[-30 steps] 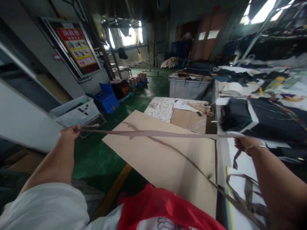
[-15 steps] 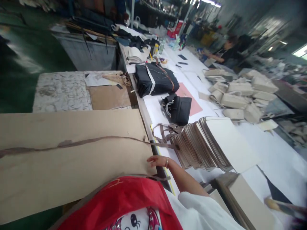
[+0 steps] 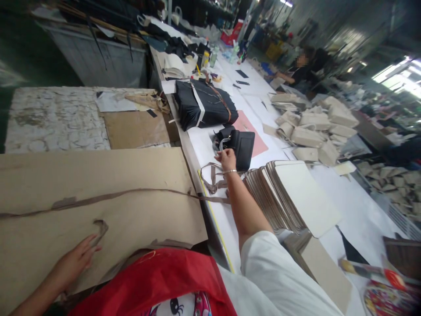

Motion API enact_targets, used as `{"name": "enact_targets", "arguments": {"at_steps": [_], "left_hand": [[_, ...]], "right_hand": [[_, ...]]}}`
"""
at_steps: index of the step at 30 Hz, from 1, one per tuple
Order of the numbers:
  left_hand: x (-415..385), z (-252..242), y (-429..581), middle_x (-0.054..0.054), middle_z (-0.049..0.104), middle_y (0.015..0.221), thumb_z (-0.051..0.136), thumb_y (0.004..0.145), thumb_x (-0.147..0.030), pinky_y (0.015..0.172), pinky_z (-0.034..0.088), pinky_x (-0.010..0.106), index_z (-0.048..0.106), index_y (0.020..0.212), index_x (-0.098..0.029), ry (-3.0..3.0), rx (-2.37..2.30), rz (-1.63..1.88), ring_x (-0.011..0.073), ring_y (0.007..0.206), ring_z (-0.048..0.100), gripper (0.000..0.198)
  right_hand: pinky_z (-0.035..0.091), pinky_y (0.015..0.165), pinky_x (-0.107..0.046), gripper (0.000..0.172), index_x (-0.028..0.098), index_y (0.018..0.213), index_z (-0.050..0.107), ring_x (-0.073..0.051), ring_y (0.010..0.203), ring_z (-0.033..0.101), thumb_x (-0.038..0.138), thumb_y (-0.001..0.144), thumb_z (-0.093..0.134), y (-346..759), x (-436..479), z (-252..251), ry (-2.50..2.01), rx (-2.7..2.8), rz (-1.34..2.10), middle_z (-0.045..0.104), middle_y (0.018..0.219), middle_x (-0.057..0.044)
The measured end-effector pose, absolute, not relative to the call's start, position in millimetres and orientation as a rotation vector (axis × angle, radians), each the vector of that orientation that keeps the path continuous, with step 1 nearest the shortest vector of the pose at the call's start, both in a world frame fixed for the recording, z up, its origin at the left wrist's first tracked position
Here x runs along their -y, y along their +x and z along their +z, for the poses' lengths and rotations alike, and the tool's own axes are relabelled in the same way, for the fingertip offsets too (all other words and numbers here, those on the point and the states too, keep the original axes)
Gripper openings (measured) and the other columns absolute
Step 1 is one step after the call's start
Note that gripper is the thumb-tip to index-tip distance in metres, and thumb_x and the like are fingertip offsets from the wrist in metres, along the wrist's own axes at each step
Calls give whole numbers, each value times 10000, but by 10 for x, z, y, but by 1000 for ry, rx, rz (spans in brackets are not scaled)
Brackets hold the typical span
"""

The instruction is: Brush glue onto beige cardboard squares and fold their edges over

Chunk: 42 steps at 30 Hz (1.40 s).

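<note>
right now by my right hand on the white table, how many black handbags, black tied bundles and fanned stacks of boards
black handbag: 1
black tied bundle: 1
fanned stack of boards: 1
total: 3

On your counter (image 3: 362,210):
- black folded bundle (image 3: 204,103), bound with a white band, far left edge
- fanned stack of beige panels (image 3: 296,193), leaning, at your right
- pile of cream pieces (image 3: 315,127) beyond it
- pink sheet (image 3: 246,119), lying flat
- brush (image 3: 371,270), near corner

Off the counter to your left: mottled white slab (image 3: 55,118) and grey bin (image 3: 98,61). A seated person (image 3: 296,72) is at the far end.
</note>
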<state>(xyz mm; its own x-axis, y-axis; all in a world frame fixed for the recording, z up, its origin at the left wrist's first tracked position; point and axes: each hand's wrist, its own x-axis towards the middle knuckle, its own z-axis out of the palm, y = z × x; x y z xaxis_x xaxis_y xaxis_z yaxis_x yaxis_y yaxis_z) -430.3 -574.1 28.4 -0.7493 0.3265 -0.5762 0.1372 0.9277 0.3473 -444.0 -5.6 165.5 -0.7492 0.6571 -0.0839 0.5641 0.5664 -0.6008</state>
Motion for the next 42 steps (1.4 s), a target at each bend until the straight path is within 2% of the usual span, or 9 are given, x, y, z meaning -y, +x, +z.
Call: {"name": "enact_targets", "arguments": {"at_steps": [6, 11, 15, 19, 24, 28, 31, 35, 42], "left_hand": [[5334, 49, -4391, 85, 651, 1113, 359, 766, -352, 968, 403, 334, 646, 1010, -171, 545, -2348, 414, 257, 1082, 572, 418], [5130, 60, -4411, 87, 621, 1164, 284, 804, -336, 954, 406, 301, 592, 1118, -160, 591, -2369, 310, 223, 1088, 570, 474], [5120, -118, -4273, 152, 565, 1228, 305, 805, -274, 974, 383, 299, 506, 1216, -88, 684, -2339, 230, 229, 1124, 544, 493], [5161, -256, -4191, 196, 539, 1231, 371, 775, -234, 980, 370, 334, 470, 1241, -61, 720, -2355, 208, 255, 1148, 517, 507], [5181, -116, -4206, 146, 612, 1114, 386, 752, -181, 925, 400, 321, 568, 1105, -127, 691, -2254, 165, 250, 1055, 574, 402], [5206, 32, -4222, 137, 638, 959, 363, 727, -122, 864, 427, 337, 634, 850, -138, 760, -2281, 131, 256, 951, 604, 297], [5134, 146, -4362, 125, 618, 1006, 424, 720, -191, 888, 428, 351, 631, 938, -142, 786, -2404, 247, 256, 964, 598, 305], [4670, 850, -4806, 128, 554, 1177, 487, 747, -348, 992, 376, 355, 577, 1105, -144, 841, -2579, 707, 254, 1117, 520, 421], [3292, 3228, -5352, 130, 398, 1369, 670, 658, -469, 933, 408, 340, 266, 1392, -178, 1277, -2548, 1752, 251, 1200, 426, 887]], "right_hand": [[499, 755, -316, 288, 232, 1139, 485, -146, 804, 601, 289, 929, 297, -4568, -382, 2243, -894, 2811, 746, 638, 992, -58], [419, 893, -383, 194, 136, 950, 641, -238, 999, 570, 180, 774, 572, -4200, -35, 1643, -1027, 3357, 363, 636, 1021, -142], [314, 959, -506, 257, 131, 1029, 627, -303, 1186, 438, 161, 788, 545, -3833, 284, 1181, -1150, 3364, 264, 548, 1200, -202], [302, 986, -395, 195, 127, 946, 632, -260, 1185, 439, 115, 813, 490, -3821, 336, 1208, -1127, 3215, 303, 580, 1158, -177], [440, 724, -229, 330, 122, 1090, 484, -134, 848, 588, 218, 937, 208, -4288, -28, 2008, -1107, 2779, 453, 642, 914, -89], [414, 562, -188, 295, 148, 991, 483, -83, 619, 554, 356, 919, 287, -4579, -336, 3042, -799, 2289, 668, 582, 729, 7], [397, 519, -190, 225, 156, 835, 528, -76, 539, 508, 359, 857, 431, -4649, -275, 3757, -497, 2190, 744, 497, 601, 40], [389, 449, -184, 217, 172, 659, 505, -55, 439, 416, 345, 768, 575, -4675, 190, 4366, -288, 2187, 968, 405, 504, 62], [239, 339, -168, 300, 193, 653, 475, -35, 363, 242, 449, 762, 588, -4741, 1245, 5095, 143, 2244, 1410, 278, 467, 83]]}}
